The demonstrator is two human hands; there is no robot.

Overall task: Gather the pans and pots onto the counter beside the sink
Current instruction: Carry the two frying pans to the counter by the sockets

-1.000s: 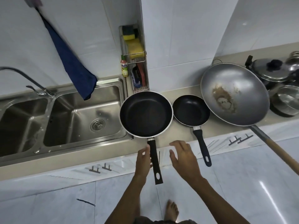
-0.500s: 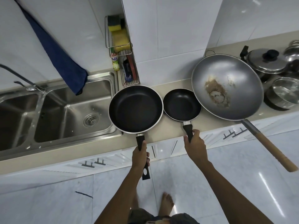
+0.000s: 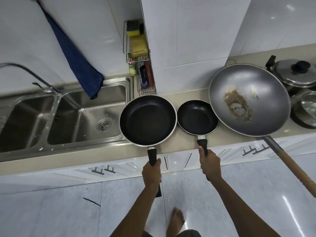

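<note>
Two black nonstick pans, large pan (image 3: 147, 120) gripped by left hand (image 3: 151, 173), small pan (image 3: 197, 117) by right hand (image 3: 210, 164).

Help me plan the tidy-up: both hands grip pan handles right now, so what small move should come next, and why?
Probably release both handles. The large frying pan in the left hand and the small frying pan in the right hand already sit on the counter beside the sink.

Wok handle (image 3: 290, 170) — right pots (image 3: 306, 110) — cut off.
</note>
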